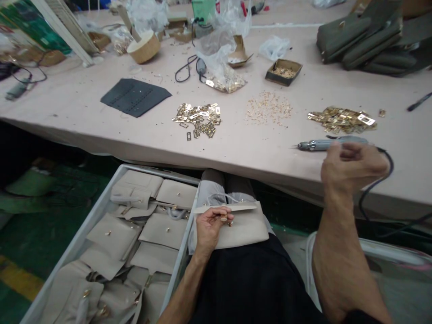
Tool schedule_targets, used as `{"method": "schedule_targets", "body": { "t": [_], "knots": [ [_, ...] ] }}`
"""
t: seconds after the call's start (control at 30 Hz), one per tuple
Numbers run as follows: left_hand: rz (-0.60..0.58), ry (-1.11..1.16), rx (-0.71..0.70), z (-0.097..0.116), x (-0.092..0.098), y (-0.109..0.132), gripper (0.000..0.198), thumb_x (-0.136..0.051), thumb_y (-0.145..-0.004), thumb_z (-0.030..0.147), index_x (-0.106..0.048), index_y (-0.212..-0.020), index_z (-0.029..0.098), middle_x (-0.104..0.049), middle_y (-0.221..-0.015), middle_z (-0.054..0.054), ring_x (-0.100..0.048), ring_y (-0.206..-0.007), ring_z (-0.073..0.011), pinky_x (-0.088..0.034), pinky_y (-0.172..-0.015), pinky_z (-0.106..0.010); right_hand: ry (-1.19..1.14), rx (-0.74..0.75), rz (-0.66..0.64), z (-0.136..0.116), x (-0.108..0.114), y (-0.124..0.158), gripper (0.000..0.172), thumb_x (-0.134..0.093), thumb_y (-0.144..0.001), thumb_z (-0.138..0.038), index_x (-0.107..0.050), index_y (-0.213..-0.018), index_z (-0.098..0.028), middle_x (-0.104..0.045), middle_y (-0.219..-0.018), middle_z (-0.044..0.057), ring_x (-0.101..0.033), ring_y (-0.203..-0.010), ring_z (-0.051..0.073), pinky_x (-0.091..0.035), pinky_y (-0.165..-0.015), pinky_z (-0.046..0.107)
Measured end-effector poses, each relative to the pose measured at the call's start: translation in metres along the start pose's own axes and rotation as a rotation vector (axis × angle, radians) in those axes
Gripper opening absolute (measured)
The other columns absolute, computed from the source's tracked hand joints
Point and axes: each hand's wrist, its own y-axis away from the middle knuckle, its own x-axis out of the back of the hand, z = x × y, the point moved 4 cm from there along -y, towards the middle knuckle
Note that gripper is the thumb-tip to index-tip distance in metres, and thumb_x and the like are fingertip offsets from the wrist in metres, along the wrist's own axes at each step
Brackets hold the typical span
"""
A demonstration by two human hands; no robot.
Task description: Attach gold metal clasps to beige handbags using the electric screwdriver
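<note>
On my lap lies a beige handbag (246,229) with its flap edge raised. My left hand (209,227) is closed at that edge, its fingers pinching a small gold clasp plate (224,218). A gold lock piece (230,223) shows on the bag front just beside the fingertips. Over the table's front right part, my right hand (353,164) is closed with curled fingers against a grey electric screwdriver (317,145). The bit points left, and part of the screwdriver body is hidden behind the hand. Its cord runs down past my wrist.
A crate (72,243) of beige bags stands at my left. On the table (236,150) are gold plates (199,118), scattered small screws (268,109), more gold plates (340,119), a dark sheet (135,96), a parts box (283,72) and dark green bags (364,40).
</note>
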Motion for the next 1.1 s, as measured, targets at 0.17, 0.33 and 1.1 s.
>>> {"method": "schedule_targets", "body": {
  "t": [0.17,0.33,1.1],
  "knots": [
    [0.031,-0.054,0.099,0.004,-0.006,-0.004,0.025,-0.084,-0.082,0.03,-0.076,-0.096,0.012,-0.081,-0.1,-0.014,-0.08,-0.076,-0.0244,-0.068,-0.07,-0.035,-0.453,0.27,-0.755,-0.079,-0.003,0.136,0.018,-0.075,-0.088,-0.021,-0.074,-0.106,-0.019,-0.069,-0.084,0.004,-0.064,-0.067,0.015,-0.053,-0.062,0.028],
    [0.065,-0.08,0.16,0.012,-0.011,-0.008,0.034,-0.088,-0.075,0.029,-0.078,-0.101,0.01,-0.082,-0.095,-0.014,-0.08,-0.082,-0.0262,-0.068,-0.07,-0.032,-0.619,0.318,-1.049,-0.081,-0.018,0.22,0.022,-0.066,-0.095,-0.016,-0.072,-0.114,-0.023,-0.067,-0.095,0.007,-0.065,-0.08,0.018,-0.054,-0.07,0.03],
    [0.133,-0.028,0.375,-0.009,0.0,-0.008,0.055,-0.087,-0.073,0.044,-0.073,-0.105,0.002,-0.078,-0.068,-0.015,-0.076,-0.058,-0.0239,-0.063,-0.054,-0.028,-0.535,-0.447,-1.312,-0.047,-0.047,0.247,0.013,-0.076,-0.081,-0.031,-0.071,-0.08,-0.019,-0.071,-0.077,0.003,-0.064,-0.069,0.018,-0.049,-0.063,0.028]
  ]
}}
